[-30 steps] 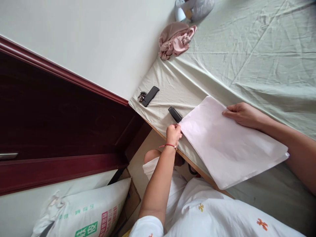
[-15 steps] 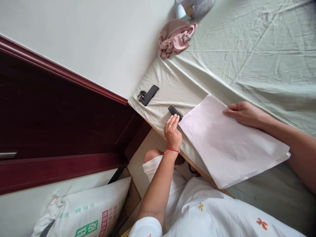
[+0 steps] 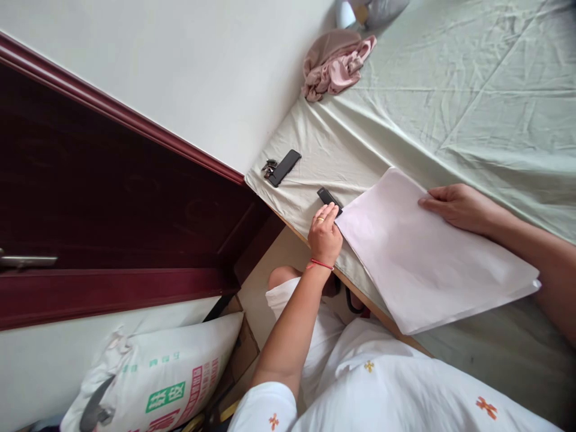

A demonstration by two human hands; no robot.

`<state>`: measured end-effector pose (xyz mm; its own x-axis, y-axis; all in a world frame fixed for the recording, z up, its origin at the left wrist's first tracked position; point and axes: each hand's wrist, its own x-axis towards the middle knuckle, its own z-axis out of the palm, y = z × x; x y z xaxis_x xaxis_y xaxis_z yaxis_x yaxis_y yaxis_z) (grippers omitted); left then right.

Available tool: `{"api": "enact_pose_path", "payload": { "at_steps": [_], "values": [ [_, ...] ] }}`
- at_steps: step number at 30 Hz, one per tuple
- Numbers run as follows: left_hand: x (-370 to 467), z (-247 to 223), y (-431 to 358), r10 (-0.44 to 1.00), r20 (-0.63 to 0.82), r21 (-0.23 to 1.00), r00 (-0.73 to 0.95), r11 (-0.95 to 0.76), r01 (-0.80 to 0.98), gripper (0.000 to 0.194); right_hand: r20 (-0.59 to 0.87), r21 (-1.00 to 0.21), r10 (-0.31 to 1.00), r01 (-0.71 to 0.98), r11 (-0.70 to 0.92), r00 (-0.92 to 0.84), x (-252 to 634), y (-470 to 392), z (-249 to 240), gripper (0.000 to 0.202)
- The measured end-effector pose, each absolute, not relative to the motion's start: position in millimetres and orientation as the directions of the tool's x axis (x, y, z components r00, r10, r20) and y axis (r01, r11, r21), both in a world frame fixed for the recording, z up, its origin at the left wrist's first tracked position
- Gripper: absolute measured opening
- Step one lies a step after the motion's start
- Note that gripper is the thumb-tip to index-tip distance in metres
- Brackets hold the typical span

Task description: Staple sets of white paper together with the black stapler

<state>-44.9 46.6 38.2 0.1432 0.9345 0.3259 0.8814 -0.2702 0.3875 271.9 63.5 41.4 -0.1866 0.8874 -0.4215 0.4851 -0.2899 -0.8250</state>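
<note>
A stack of white paper sheets (image 3: 427,252) lies slanted over the edge of the cloth-covered surface. At its left corner sits a small black stapler (image 3: 327,197), partly covered by my left hand (image 3: 324,237), whose fingers are pressed together over it. How far the paper reaches into the stapler is hidden. My right hand (image 3: 454,207) pinches the upper right edge of the sheets, thumb on top and the other fingers mostly out of sight underneath.
A black phone (image 3: 286,168) lies beside a bunch of keys (image 3: 270,168) near the corner. Farther back a crumpled pink cloth (image 3: 335,66) rests against the wall. A dark red door (image 3: 112,186) is at left, with a printed white sack (image 3: 180,366) below it.
The whole view has shifted slightly, so everything appears a little to the right and higher. Both hands keep their places on the stapler and the paper sheets.
</note>
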Motion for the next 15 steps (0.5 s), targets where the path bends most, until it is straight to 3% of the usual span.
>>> {"api": "enact_pose_path", "payload": {
  "at_steps": [5, 9, 13, 15],
  "values": [
    [-49, 35, 39, 0.932, 0.333, 0.459, 0.147, -0.296, 0.838, 0.055, -0.433, -0.817, 0.884, 0.490, -0.303, -0.176, 269, 58, 50, 0.041],
    [-51, 30, 28, 0.937, 0.350, 0.584, 0.016, -0.232, 0.778, 0.046, -0.460, -0.791, 0.879, 0.507, -0.342, -0.125, 283, 50, 43, 0.042],
    [-53, 26, 13, 0.930, 0.330, 0.749, -0.160, -0.155, 0.644, 0.033, -0.518, -0.822, 0.853, 0.314, -0.474, -0.067, 305, 29, 41, 0.043],
    [-52, 27, 5, 0.948, 0.260, 0.835, -0.186, -0.125, 0.535, 0.036, -0.547, -0.821, 0.837, 0.192, -0.537, 0.004, 310, 19, 48, 0.045]
  ]
}}
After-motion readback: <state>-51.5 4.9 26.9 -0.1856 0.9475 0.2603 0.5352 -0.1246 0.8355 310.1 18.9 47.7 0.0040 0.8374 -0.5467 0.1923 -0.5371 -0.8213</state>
